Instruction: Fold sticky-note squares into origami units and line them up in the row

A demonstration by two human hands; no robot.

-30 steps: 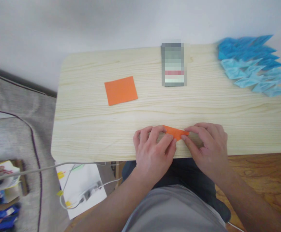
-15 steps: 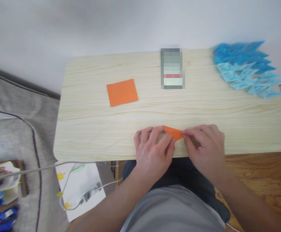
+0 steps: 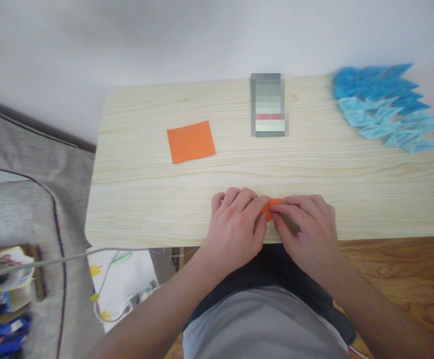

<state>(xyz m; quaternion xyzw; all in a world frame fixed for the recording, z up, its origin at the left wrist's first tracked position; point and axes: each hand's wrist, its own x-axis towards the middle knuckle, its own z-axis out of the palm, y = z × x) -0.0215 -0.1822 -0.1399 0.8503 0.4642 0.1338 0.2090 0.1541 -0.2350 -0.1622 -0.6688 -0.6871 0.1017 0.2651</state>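
A small folded piece of orange paper [image 3: 268, 210] is held between my two hands near the table's front edge, mostly covered by fingers. My left hand [image 3: 237, 219] grips its left side with thumb and forefinger, the other fingers curled on the tabletop. With thumb and fingertips, my right hand [image 3: 306, 219] pinches the paper's right part. Farther back and to the left, a flat orange sheet [image 3: 191, 142] lies on the wooden table [image 3: 138, 199].
A blurred-out phone [image 3: 268, 104] lies at the back middle. Several folded blue paper pieces [image 3: 377, 87] and light blue ones [image 3: 388, 122] fill the back right corner. A grey cable [image 3: 71, 258] runs past the front left edge, above a white box [image 3: 127, 279].
My right hand has moved left, closer to my left hand. The orange paper's right tip is now folded inward, and less of the paper shows.
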